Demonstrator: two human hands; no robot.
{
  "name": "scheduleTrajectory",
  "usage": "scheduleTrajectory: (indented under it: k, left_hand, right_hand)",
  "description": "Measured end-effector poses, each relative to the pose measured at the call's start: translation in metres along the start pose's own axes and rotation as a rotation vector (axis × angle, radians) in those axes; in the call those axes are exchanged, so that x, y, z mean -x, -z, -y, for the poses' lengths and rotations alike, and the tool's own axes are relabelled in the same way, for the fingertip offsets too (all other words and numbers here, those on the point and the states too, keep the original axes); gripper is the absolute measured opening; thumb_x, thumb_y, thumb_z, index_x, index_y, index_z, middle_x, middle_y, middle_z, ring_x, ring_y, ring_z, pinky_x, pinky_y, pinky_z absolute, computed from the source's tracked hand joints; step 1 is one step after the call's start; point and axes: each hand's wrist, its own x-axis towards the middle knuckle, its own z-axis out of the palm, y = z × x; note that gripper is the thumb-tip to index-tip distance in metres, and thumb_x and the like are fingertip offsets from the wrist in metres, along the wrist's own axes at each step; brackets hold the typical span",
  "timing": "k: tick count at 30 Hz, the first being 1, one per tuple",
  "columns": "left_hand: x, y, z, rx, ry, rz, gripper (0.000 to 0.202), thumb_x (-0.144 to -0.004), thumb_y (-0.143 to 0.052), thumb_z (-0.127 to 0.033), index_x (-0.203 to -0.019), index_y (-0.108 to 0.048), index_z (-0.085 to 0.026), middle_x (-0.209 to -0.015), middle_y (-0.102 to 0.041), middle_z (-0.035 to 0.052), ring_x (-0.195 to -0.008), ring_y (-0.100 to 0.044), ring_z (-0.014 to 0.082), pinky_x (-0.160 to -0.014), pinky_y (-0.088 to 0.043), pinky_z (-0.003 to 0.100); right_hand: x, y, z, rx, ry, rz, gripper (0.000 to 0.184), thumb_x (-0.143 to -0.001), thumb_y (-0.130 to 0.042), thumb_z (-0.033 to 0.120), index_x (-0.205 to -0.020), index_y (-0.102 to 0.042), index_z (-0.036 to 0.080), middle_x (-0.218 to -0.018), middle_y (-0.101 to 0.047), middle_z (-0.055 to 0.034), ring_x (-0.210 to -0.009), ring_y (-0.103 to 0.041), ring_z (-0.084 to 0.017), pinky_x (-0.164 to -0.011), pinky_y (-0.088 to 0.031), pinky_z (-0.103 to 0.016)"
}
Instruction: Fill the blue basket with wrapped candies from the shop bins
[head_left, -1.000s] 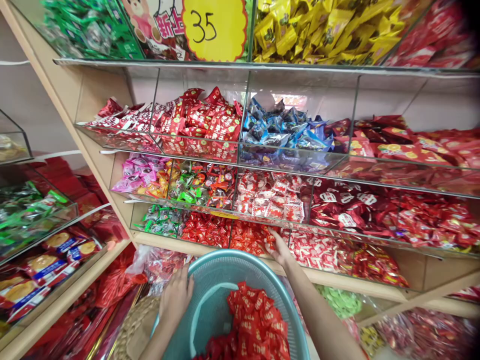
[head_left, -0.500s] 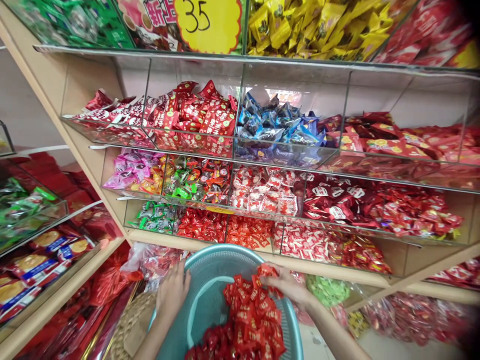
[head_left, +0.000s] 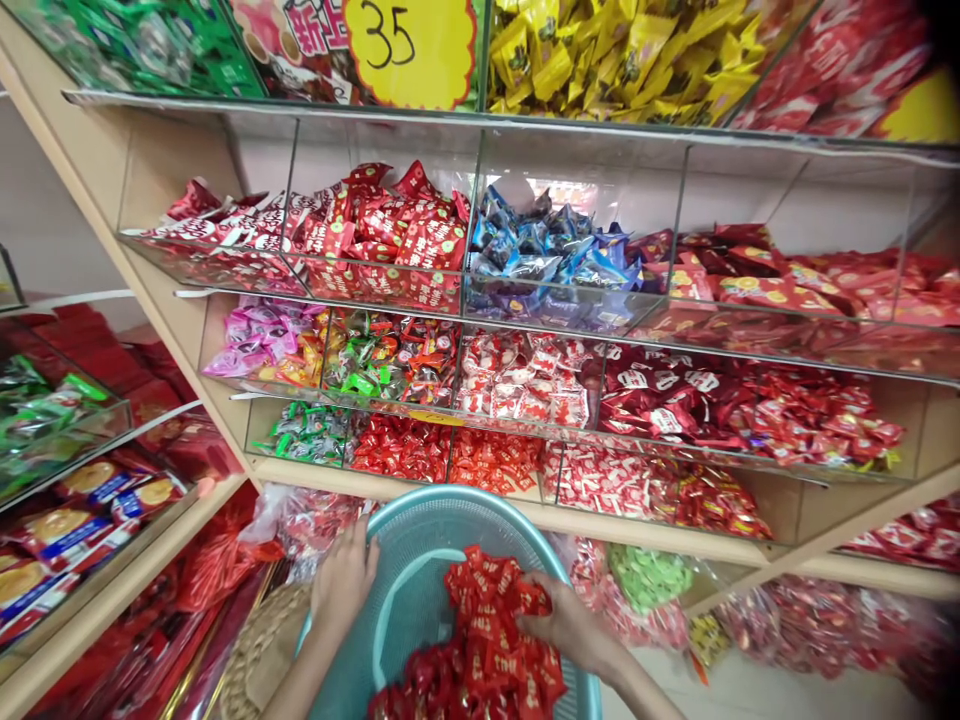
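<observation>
Wall: pale wall (head_left: 52, 220) is showing left of and behind the shelving | Furniture: light wooden shelving unit (head_left: 97, 160) is rising in tiers, clear acrylic bins (head_left: 382, 150) lining each tier | Sign: yellow price sign (head_left: 410, 55) is reading 35 | Floor: pale floor (head_left: 750, 690) is showing lower right

This was a sweet shop: wooden shelves (head_left: 397, 508) carried rows of clear plastic bins (head_left: 382, 290) filled with wrapped sweets (head_left: 540, 255) sorted by colour, and a yellow price sign (head_left: 410, 50) marked 35 stood above them.
</observation>
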Motion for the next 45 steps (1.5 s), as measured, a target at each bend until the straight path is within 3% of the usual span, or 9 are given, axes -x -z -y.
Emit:
scheduleTrajectory:
  k: [10, 20, 27, 33, 37, 40, 45]
  left_hand:
    - [0.0, 0.0, 0.0, -0.001, 0.0, 0.021, 0.041, -0.088, -0.027, -0.032, -0.118, -0.048, -0.013, -0.104, -0.063, 0.0124, -0.095, -0.059, 0.0218, -0.08, -0.045, 0.032]
    - [0.0, 0.001, -0.001, -0.022, -0.006, 0.017, 0.041, -0.089, -0.027, -0.032, -0.119, -0.047, -0.012, -0.107, -0.062, 0.0131, -0.094, -0.06, 0.0216, -0.078, -0.046, 0.032]
    - [0.0, 0.003, -0.002, -0.03, 0.003, 0.014, 0.04, -0.088, -0.028, -0.032, -0.119, -0.047, -0.014, -0.106, -0.063, 0.0117, -0.095, -0.059, 0.0213, -0.078, -0.045, 0.031]
    - [0.0, 0.004, -0.003, -0.024, 0.017, 0.02, 0.04, -0.088, -0.029, -0.031, -0.119, -0.047, -0.014, -0.106, -0.062, 0.0123, -0.093, -0.06, 0.0218, -0.076, -0.046, 0.032]
    - [0.0, 0.003, -0.003, -0.01, 0.012, 0.004, 0.04, -0.088, -0.029, -0.031, -0.119, -0.047, -0.014, -0.105, -0.063, 0.0118, -0.093, -0.06, 0.0218, -0.077, -0.046, 0.032]
    - [0.0, 0.004, -0.003, -0.005, 0.005, 0.007, 0.041, -0.088, -0.029, -0.03, -0.119, -0.047, -0.013, -0.104, -0.063, 0.0118, -0.093, -0.059, 0.0218, -0.076, -0.046, 0.032]
    - [0.0, 0.004, -0.003, 0.016, 0.015, 0.014, 0.038, -0.087, -0.029, -0.03, -0.116, -0.05, -0.015, -0.103, -0.063, 0.0106, -0.093, -0.059, 0.0213, -0.074, -0.046, 0.031]
  right_hand:
    - [0.002, -0.009, -0.025, 0.23, -0.031, -0.1, 0.027, -0.068, -0.056, 0.035, -0.092, -0.06, 0.023, -0.087, -0.065, -0.0012, -0.085, -0.057, -0.021, -0.075, -0.04, -0.028]
    - [0.006, 0.003, -0.013, 0.09, 0.001, -0.05, 0.024, -0.074, -0.051, 0.036, -0.09, -0.059, 0.021, -0.082, -0.066, -0.0003, -0.076, -0.057, -0.019, -0.067, -0.04, -0.026]
    - [0.008, 0.001, -0.012, 0.204, -0.026, -0.002, 0.015, -0.065, -0.056, 0.027, -0.079, -0.06, 0.021, -0.08, -0.065, -0.0002, -0.079, -0.057, -0.019, -0.068, -0.039, -0.025]
    - [0.002, 0.006, -0.009, 0.121, -0.043, -0.095, 0.019, -0.066, -0.048, 0.022, -0.085, -0.05, 0.023, -0.06, -0.049, 0.0052, -0.057, -0.046, -0.014, -0.055, -0.034, -0.024]
    - [-0.002, 0.013, 0.001, 0.034, -0.012, -0.062, 0.015, -0.069, -0.044, 0.024, -0.083, -0.048, 0.023, -0.055, -0.039, 0.0072, -0.05, -0.039, -0.011, -0.051, -0.03, -0.023]
    - [-0.005, 0.014, 0.009, 0.066, 0.024, -0.06, 0.015, -0.07, -0.045, 0.025, -0.082, -0.053, 0.023, -0.06, -0.047, 0.0053, -0.056, -0.044, -0.013, -0.056, -0.033, -0.023]
    - [-0.008, 0.01, 0.013, 0.218, 0.059, -0.039, 0.015, -0.069, -0.046, 0.023, -0.081, -0.056, 0.022, -0.087, -0.06, -0.0015, -0.083, -0.054, -0.019, -0.072, -0.037, -0.027]
